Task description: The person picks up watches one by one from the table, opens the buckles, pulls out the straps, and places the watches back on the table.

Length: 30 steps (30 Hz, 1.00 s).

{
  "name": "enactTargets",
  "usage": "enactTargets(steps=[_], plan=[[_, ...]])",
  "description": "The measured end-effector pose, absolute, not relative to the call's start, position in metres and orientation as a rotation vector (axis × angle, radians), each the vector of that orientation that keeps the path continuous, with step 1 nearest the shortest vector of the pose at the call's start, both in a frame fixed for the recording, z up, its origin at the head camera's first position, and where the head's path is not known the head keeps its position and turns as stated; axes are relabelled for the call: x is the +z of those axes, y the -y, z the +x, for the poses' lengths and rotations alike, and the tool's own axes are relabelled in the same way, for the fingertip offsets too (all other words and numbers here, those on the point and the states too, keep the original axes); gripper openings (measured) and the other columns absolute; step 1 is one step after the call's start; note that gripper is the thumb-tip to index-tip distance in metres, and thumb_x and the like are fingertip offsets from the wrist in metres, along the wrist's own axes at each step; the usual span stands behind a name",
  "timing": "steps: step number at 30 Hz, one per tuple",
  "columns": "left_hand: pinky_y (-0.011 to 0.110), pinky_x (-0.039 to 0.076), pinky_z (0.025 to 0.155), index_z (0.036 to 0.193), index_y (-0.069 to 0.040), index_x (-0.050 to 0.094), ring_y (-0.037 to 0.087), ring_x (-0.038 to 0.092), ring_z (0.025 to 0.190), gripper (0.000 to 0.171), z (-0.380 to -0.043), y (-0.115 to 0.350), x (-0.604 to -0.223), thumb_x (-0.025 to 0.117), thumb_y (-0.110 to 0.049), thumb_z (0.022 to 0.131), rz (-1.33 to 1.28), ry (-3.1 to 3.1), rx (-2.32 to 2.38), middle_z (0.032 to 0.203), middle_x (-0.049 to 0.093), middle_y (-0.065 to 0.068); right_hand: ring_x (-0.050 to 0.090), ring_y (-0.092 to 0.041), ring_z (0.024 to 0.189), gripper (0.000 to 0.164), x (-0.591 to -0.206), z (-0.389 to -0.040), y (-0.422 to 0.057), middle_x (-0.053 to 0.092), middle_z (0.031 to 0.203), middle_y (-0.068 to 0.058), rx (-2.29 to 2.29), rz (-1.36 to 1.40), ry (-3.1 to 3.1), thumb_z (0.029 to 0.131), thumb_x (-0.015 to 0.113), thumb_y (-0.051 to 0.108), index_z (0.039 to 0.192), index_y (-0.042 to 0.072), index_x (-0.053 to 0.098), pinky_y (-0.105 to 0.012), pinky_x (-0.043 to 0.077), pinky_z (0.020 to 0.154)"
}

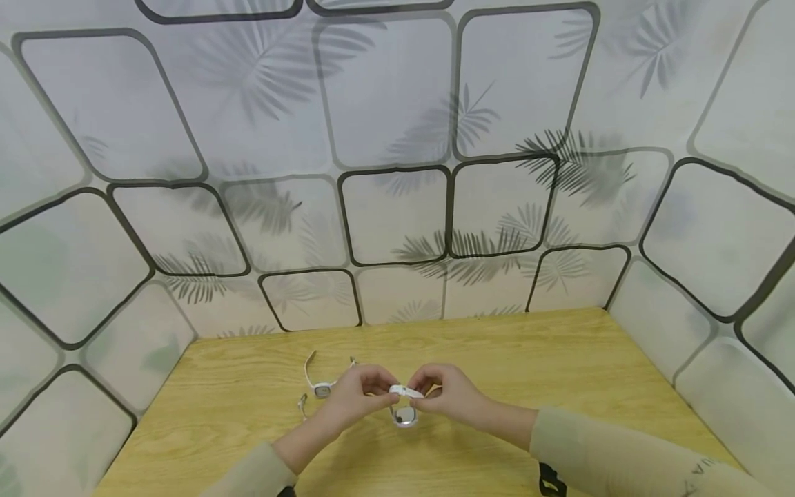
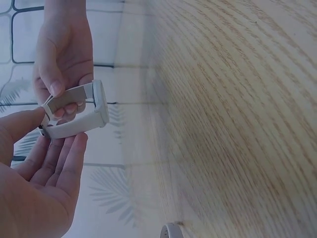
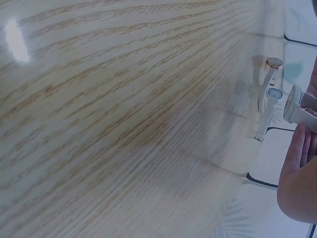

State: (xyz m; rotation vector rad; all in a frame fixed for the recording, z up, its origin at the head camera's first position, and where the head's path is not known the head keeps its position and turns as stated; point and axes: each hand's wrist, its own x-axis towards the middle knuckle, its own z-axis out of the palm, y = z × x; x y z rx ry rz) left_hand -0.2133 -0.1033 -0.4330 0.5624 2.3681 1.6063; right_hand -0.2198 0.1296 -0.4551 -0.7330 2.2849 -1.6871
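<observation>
A white wristwatch (image 1: 405, 416) hangs between both hands, its case low and its strap ends brought together into a loop. My left hand (image 1: 355, 397) pinches the strap between thumb and fingers; in the left wrist view the strap (image 2: 77, 126) lies along those fingers. On the other side, my right hand (image 1: 455, 395) pinches the strap too, its thumb pressed on the band. In the right wrist view the round watch case (image 3: 292, 103) shows at the edge, partly cut off. The strap's joining point is mostly covered by fingertips.
Left of the hands, a second white watch (image 1: 322, 391) lies on the wooden table (image 1: 534, 359). Another watch (image 3: 274, 63) with a rose-toned case rests beside it in the right wrist view. Patterned cloth walls (image 1: 397, 221) enclose the table at the back and sides.
</observation>
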Motion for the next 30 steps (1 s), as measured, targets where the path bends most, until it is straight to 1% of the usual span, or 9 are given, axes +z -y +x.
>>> enactTargets(steps=[4,9,16,21,30], plan=[[0.019,0.057,0.072,0.104,0.005,0.076,0.009,0.069,0.082,0.016,-0.213,0.103,-0.433,0.08,-0.007,0.094,0.535,-2.384,1.609,0.095,0.078,0.013,0.063,-0.002,0.082,0.015,-0.455,-0.22,-0.129,0.071,0.093,-0.011,-1.687,-0.736,-2.274,0.091,0.078,-0.001,0.101,-0.009,0.071,-0.013,0.059,0.073],[0.018,0.057,0.071,0.1,0.004,0.076,0.01,0.069,0.081,0.015,-0.212,0.104,-0.433,0.082,-0.008,0.093,0.513,-2.408,1.617,0.092,0.078,0.011,0.064,-0.004,0.084,0.015,-0.453,-0.219,-0.129,0.072,0.095,-0.01,-1.672,-0.693,-2.287,0.093,0.078,0.001,0.104,-0.007,0.072,-0.014,0.058,0.074],[0.017,0.057,0.07,0.1,0.005,0.076,0.01,0.069,0.08,0.014,-0.212,0.104,-0.432,0.081,-0.007,0.093,0.512,-2.396,1.631,0.091,0.078,0.01,0.064,-0.006,0.086,0.017,-0.45,-0.22,-0.127,0.072,0.096,-0.01,-1.679,-0.679,-2.304,0.093,0.079,0.003,0.105,-0.006,0.072,-0.014,0.058,0.073],[0.017,0.057,0.071,0.099,0.005,0.076,0.01,0.069,0.08,0.014,-0.212,0.104,-0.433,0.081,-0.007,0.093,0.511,-2.379,1.63,0.091,0.078,0.008,0.064,-0.005,0.088,0.017,-0.448,-0.22,-0.126,0.072,0.097,-0.01,-1.667,-0.688,-2.326,0.095,0.079,0.005,0.107,-0.005,0.072,-0.015,0.059,0.074],[0.016,0.057,0.071,0.099,0.005,0.076,0.01,0.069,0.08,0.014,-0.213,0.104,-0.436,0.081,-0.007,0.093,0.528,-2.381,1.629,0.091,0.077,0.009,0.065,-0.005,0.088,0.018,-0.443,-0.22,-0.124,0.072,0.099,-0.012,-1.66,-0.713,-2.32,0.095,0.079,0.005,0.108,-0.005,0.072,-0.014,0.06,0.076]])
